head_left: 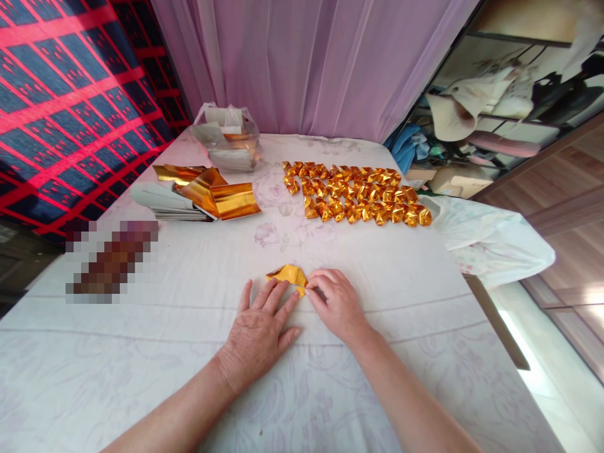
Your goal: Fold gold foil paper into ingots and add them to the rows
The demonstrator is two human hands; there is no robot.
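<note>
**Gold foil piece pressed between two hands at the worktop's near middle**

At the left edge of the worktop (pixel 141 377), a blurred patch hides whatever lies there. Behind it, toward the far left corner, sits a stack of sheets (pixel 165 202) with loose gold foil (pixel 221 198) curling on top, and further back a clear bag (pixel 231 141) holding more sheets.

The left hand (pixel 259 330) lies flat on the cloth, palm down, fingers spread and released, grasping nothing; its fingertips touch the near edge of the folded piece (pixel 287 275). That piece lies just beyond both hands, its long axis running left to right, roughly parallel with the near edge. The right hand (pixel 335 302) is the closer of the two: its fingers are curled and pinch the piece's right end against the cloth.

Toward the far right corner, well apart from the hands, finished gold pieces (pixel 356 201) lie in rows. At the right edge, a white bag (pixel 491 242) hangs over the side.
</note>
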